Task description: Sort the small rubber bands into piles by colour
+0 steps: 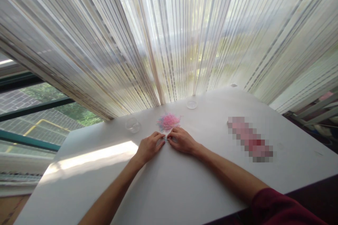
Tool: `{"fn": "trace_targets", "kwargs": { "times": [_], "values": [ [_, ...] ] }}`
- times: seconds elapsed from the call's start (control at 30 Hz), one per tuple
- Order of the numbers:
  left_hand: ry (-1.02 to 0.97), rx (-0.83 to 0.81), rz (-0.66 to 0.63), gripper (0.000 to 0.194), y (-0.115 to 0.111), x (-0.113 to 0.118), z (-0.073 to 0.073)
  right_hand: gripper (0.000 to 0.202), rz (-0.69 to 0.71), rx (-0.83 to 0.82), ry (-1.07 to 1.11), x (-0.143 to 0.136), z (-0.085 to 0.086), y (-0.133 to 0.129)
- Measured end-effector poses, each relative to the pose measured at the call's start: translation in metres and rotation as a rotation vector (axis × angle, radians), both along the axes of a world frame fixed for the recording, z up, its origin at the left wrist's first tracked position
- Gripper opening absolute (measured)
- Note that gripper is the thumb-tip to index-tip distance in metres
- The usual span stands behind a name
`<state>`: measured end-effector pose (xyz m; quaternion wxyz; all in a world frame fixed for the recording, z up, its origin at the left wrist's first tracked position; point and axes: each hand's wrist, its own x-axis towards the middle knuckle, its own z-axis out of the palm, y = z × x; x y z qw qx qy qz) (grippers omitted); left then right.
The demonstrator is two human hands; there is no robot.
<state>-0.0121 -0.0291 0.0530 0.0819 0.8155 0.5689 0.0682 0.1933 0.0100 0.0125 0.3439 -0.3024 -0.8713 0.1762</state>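
Note:
My left hand [151, 145] and my right hand [182, 140] meet low over the white table [158, 190], fingertips nearly touching. Both are closed in a pinch around a small pale-blue piece [166, 139]; its exact kind is too small to make out. Just beyond my fingers lies a loose pile of thin pink and pale-blue strips [169, 122], its near edge close to my right knuckles. To the left of the pile is a clear round container [132, 126]. A clear round dish or lid [192, 104] rests behind the pile, to the right.
A pixelated pink and red object [250, 139] lies on the table's right side. Striped sheer curtains [169, 42] hang along the far edge. An open window [34, 112] is at the left. Metal railings [314, 114] stand beyond the right edge. A sunlit band crosses the left tabletop.

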Motion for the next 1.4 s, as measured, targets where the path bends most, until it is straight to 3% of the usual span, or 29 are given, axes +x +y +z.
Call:
{"fn": "trace_targets", "kwargs": {
  "times": [0.9,1.03,1.23,1.3,1.4],
  "values": [
    [-0.049,0.007,-0.001,0.021,-0.003,0.004,0.000,0.007,0.006,-0.012,0.024,0.002,-0.003,0.003],
    [-0.088,0.058,0.013,0.022,-0.001,-0.009,0.010,0.008,0.002,-0.023,0.029,0.002,-0.004,0.003],
    [-0.199,0.143,0.118,0.027,-0.008,-0.049,0.035,0.012,0.007,-0.035,0.020,0.001,-0.005,0.004],
    [-0.270,0.209,0.173,0.030,-0.013,-0.061,0.034,0.011,0.008,-0.038,0.019,0.000,-0.005,0.005],
    [-0.366,0.323,0.310,0.032,-0.022,-0.073,0.020,0.009,-0.002,-0.045,0.014,-0.001,-0.004,0.005]
  ]
}}
